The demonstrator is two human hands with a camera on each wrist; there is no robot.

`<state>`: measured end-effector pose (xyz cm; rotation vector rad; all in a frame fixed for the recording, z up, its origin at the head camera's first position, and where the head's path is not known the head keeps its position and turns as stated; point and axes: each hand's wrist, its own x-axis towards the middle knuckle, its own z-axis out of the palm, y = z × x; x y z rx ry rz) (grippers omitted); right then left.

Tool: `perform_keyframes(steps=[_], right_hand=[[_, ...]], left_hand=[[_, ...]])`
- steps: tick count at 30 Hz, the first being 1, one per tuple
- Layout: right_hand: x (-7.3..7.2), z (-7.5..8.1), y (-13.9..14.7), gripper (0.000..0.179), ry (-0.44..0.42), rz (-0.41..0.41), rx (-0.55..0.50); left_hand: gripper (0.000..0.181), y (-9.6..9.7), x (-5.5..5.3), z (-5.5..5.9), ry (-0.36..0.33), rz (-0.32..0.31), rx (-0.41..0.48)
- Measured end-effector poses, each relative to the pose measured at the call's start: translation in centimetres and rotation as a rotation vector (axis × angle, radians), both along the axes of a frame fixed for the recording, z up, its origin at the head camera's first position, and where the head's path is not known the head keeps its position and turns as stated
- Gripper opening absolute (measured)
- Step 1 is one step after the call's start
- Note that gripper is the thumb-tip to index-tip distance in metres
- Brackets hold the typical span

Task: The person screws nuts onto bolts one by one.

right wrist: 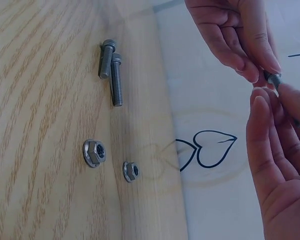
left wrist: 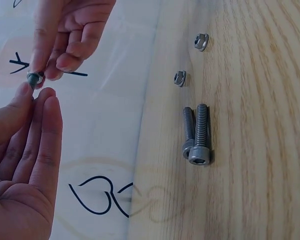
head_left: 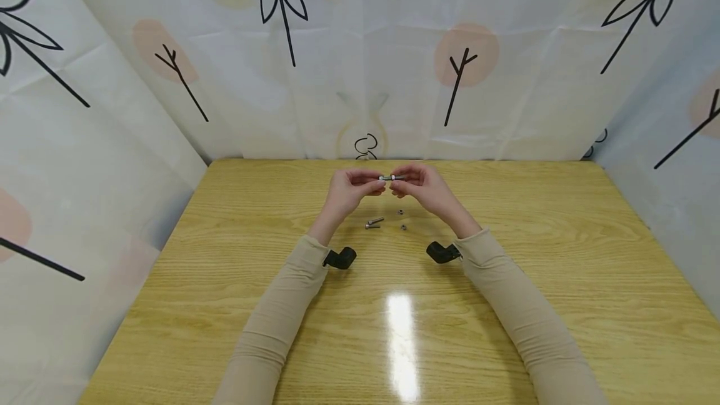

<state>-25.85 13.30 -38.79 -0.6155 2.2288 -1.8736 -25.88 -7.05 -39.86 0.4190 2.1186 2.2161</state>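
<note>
Above the far part of the table, both hands meet at one socket head bolt (head_left: 387, 178). My left hand (head_left: 350, 194) pinches it at the head end between thumb and fingers. On the shank sits a flange nut (head_left: 394, 177), which the fingers of my right hand (head_left: 423, 187) pinch. The threaded end sticks out past the nut, among the right fingers. In the right wrist view the bolt's shank (right wrist: 275, 80) shows between the two sets of fingertips, partly covered by the right thumb.
Two more socket head bolts (left wrist: 202, 127) lie side by side on the wooden table (head_left: 253, 217), below the hands. To their right are two loose flange nuts (right wrist: 95, 153), one farther back. A patterned cloth (head_left: 365, 80) hangs behind the table's far edge.
</note>
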Motion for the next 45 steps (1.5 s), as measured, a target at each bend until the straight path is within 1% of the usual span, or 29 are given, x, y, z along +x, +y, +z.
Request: perform_keyframes(steps=[5, 9, 12, 16, 20, 23, 26, 29, 33, 37, 40, 43, 45], right_hand=[[0.0, 0.1, -0.1, 0.028, 0.001, -0.004, 0.056], [0.1, 0.2, 0.0, 0.032, 0.002, 0.005, 0.009], [0.1, 0.2, 0.0, 0.031, 0.022, 0.003, -0.009], [0.0, 0.1, -0.1, 0.023, 0.04, -0.01, 0.037], [-0.1, 0.0, -0.2, 0.029, 0.031, -0.006, 0.06], [0.0, 0.0, -0.1, 0.03, 0.019, 0.001, 0.024], [0.0, 0.0, 0.0, 0.031, 0.03, 0.004, -0.018], [0.0, 0.1, 0.2, 0.027, 0.043, 0.01, -0.038], [-0.2, 0.4, 0.4, 0.023, 0.04, 0.0, 0.008], [-0.4, 0.6, 0.5, 0.032, 0.027, -0.003, 0.06], [-0.5, 0.3, 0.6, 0.033, 0.028, 0.009, 0.031], [-0.4, 0.0, 0.8, 0.036, 0.052, 0.009, -0.009], [-0.5, -0.1, 1.0, 0.034, 0.055, 0.001, -0.023]], left_hand=[[0.019, 0.0, 0.0, 0.0, -0.001, 0.001, -0.015], [0.019, -0.2, -0.1, -0.1, 0.002, 0.004, -0.009], [0.019, -0.3, 0.0, -0.1, -0.002, 0.003, -0.009], [0.018, -0.3, 0.1, -0.1, -0.008, 0.005, -0.018], [0.018, -0.3, 0.2, -0.1, -0.006, 0.009, -0.023], [0.018, -0.2, 0.2, 0.0, 0.003, 0.009, -0.019], [0.018, -0.1, 0.1, 0.1, 0.01, -0.002, -0.024], [0.017, 0.0, -0.1, 0.3, 0.01, -0.012, -0.026], [0.017, 0.2, -0.4, 0.6, -0.011, -0.016, -0.029], [0.018, 0.3, -0.5, 0.8, -0.013, -0.017, -0.025], [0.017, 0.4, -0.4, 0.9, -0.016, -0.015, -0.021], [0.016, 0.5, -0.3, 0.8, -0.019, -0.013, -0.029], [0.016, 0.6, -0.4, 0.8, -0.014, -0.014, -0.034]])
